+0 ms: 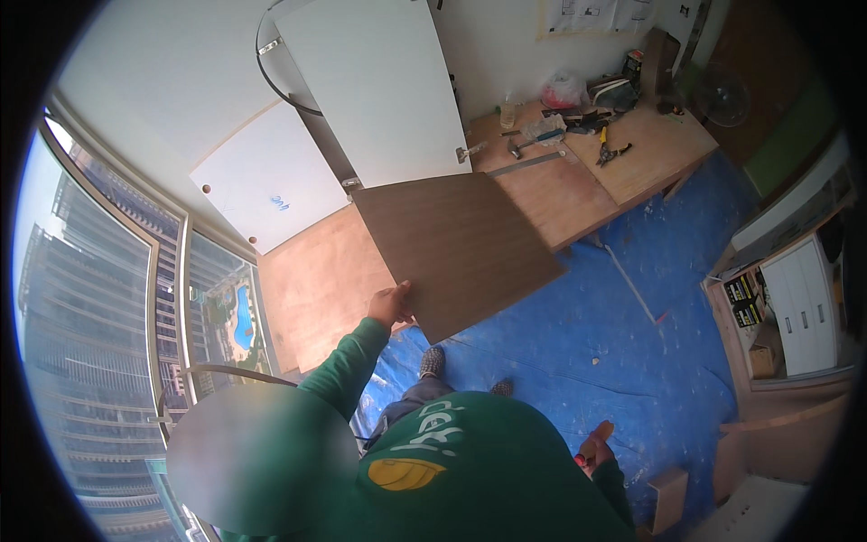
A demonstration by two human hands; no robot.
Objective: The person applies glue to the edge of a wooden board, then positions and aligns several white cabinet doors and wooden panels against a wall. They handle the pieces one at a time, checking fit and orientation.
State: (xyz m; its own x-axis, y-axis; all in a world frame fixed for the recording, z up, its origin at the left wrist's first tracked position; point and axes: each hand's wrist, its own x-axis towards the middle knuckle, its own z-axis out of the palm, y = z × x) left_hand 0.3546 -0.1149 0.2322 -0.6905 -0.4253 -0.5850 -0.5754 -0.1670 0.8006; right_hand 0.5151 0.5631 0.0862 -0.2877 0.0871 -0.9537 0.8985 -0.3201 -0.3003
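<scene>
Brown panel (461, 248) spans the front edge of the wooden bench (321, 271) and juts out above the blue floor sheet (578, 352), and there's the left hand (390, 304) pinching its near left edge, thumb on top, fingers closed on it! Over on the far side, the right hand (593, 449) is low and well apart from the panel, a bit of red (580, 461) showing at its fingers, though how tightly they're curled, I can't tell. Beyond the panel stands a white door (379, 90), with a hammer (533, 142) and yellow-handled pliers (610, 150) lying to its right.
</scene>
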